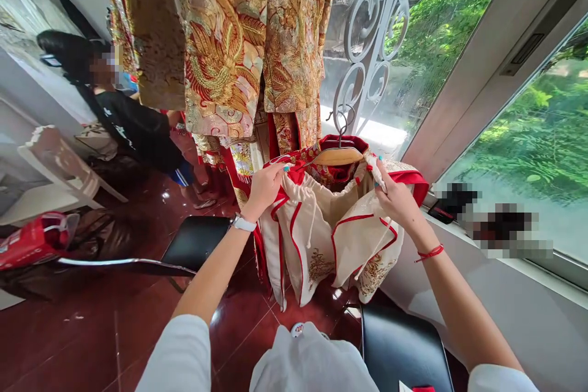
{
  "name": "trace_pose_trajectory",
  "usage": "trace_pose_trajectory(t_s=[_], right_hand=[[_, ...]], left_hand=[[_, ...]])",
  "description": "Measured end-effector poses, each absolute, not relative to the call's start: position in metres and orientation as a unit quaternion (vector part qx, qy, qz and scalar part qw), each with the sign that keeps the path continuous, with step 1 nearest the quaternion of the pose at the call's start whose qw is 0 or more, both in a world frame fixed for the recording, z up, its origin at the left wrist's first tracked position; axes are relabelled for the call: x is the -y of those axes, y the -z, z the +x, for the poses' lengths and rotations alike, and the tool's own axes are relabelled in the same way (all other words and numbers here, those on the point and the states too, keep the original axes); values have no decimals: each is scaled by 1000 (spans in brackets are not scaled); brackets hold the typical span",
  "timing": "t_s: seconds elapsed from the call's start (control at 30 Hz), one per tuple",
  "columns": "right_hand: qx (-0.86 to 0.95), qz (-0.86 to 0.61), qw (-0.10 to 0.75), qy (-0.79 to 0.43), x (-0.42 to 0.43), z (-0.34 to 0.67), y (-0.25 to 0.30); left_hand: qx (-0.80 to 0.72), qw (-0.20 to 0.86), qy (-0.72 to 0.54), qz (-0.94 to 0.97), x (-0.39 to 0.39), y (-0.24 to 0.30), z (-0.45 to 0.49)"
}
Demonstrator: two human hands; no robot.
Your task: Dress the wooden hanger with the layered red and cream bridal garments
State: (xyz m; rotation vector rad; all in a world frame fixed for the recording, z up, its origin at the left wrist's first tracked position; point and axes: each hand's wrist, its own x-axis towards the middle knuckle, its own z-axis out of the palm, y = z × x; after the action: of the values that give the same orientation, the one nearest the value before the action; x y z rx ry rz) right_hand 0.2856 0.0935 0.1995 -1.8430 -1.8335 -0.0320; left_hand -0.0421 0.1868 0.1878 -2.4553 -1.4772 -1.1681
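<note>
A cream garment with red trim and gold embroidery [316,239] hangs from a wooden hanger [337,155] in front of me. My left hand [264,187] pinches the garment's red-edged collar on the left side. My right hand [392,196] grips the cloth at the right shoulder, fingers closed on it. A red string circles my right wrist and a white band my left. Above and behind hang gold and red embroidered robes [239,43].
Black chairs stand at lower left [195,245] and lower right [404,349] on the dark red tile floor. Another person in black [133,125] crouches at the left by a white chair [59,165]. A window ledge [505,269] runs along the right.
</note>
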Motion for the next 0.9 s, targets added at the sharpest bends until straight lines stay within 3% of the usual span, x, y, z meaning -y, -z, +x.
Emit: trace_pose_trajectory(t_s=[0.3,0.5,0.6,0.7,0.8,0.87,0.9], right_hand=[[728,-636,257,9,-96,272,-193],[720,-670,183,3,-102,266,-181],[694,-701,164,-1,-102,265,-177],[653,-717,235,66,-87,252,-165],[531,-729,388,190,-61,226,-138],[504,-713,455,177,-49,206,-115],[532,-709,446,126,-46,197,-103]], left_hand=[[507,89,453,-728,-175,-225,-2],[489,91,310,-810,-179,-208,11],[483,94,304,-816,-176,-206,4],[472,94,321,-816,-170,-204,-3],[458,86,337,-818,-165,-198,-6],[449,86,356,-815,-164,-193,-7],[443,86,364,-815,-164,-192,-8]])
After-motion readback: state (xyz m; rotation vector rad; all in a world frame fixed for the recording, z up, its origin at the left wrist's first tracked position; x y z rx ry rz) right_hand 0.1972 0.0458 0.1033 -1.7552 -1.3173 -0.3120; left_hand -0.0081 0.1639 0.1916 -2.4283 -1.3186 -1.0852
